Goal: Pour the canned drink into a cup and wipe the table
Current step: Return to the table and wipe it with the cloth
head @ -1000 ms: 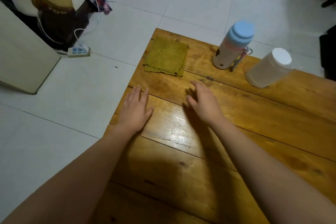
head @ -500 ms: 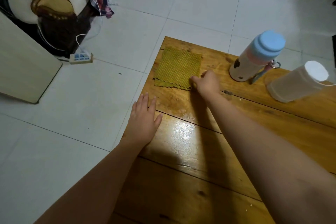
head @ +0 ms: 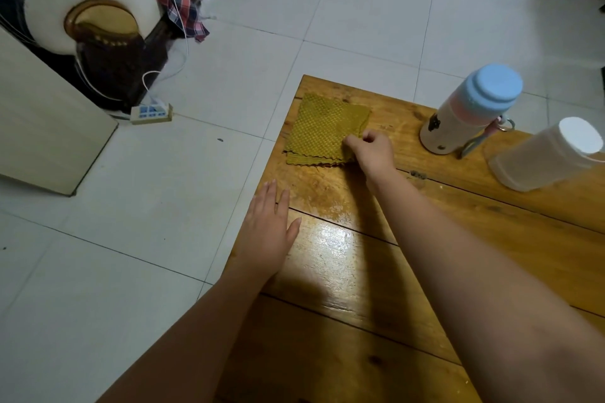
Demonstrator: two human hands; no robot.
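A folded olive-yellow cloth (head: 322, 129) lies at the far left corner of the wooden table (head: 393, 271). My right hand (head: 371, 149) is at the cloth's near right corner, fingers curled and pinching its edge. My left hand (head: 266, 235) rests flat on the table's left edge, fingers straight. A white bottle with a light blue lid (head: 471, 108) stands at the far side, and a translucent container with a white lid (head: 546, 157) stands to its right. No can or cup is in view.
White tiled floor surrounds the table. A power strip (head: 151, 113) with white cables lies on the floor to the left, beside a cream panel (head: 39, 127) and dark furniture with a plaid cloth (head: 176, 0).
My right hand has reached forward from the middle of the table to the cloth and closed its fingers on the cloth's corner. The left hand stays flat on the table edge.
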